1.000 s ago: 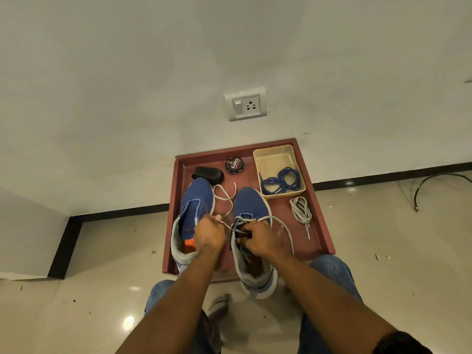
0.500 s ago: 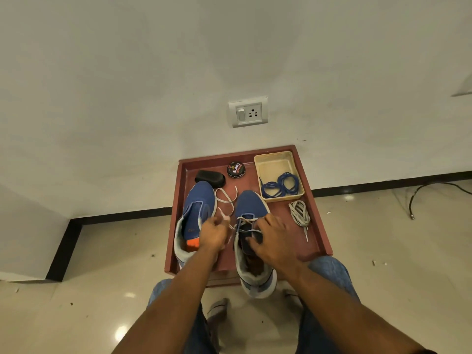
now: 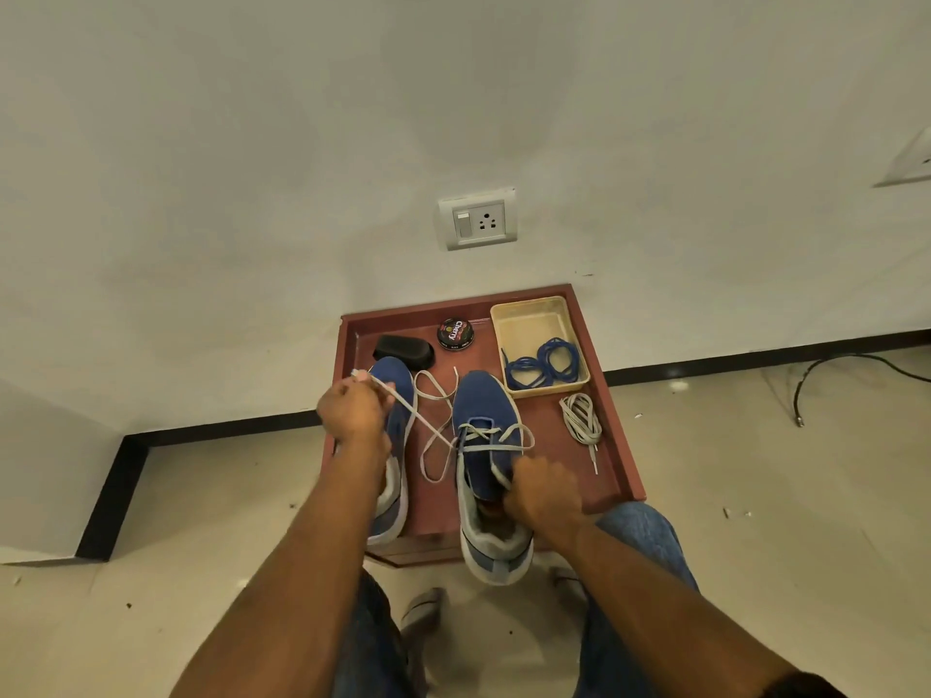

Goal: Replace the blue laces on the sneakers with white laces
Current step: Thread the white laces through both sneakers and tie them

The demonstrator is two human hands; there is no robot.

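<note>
Blue sneakers sit side by side on a reddish-brown tray [image 3: 622,448] on the floor against the wall, toes toward the wall. Right sneaker [image 3: 486,476] lies mid-tray with its heel overhanging the tray's near edge; a white lace [image 3: 496,438] is threaded through its upper eyelets, and slack loops lie on the tray floor between the two shoes. Left hand [image 3: 352,413] is clenched round one end of that lace, held up over the left sneaker [image 3: 398,395] near the tray's left edge, so the strand runs taut from the fist down to the right sneaker's eyelets. Right hand [image 3: 544,491] has its fingers curled over the right sneaker's collar and tongue, gripping it. Left sneaker is partly hidden by the left forearm; cannot tell if it carries a lace. Blue laces [image 3: 546,362] lie coiled in a beige plastic bin [image 3: 529,324] at the tray's far right corner. A second white lace bundle [image 3: 582,418] sits just in front of the bin near the right edge. A shoe polish tin [image 3: 455,334] and a black brush [image 3: 404,351] are along the far edge.
</note>
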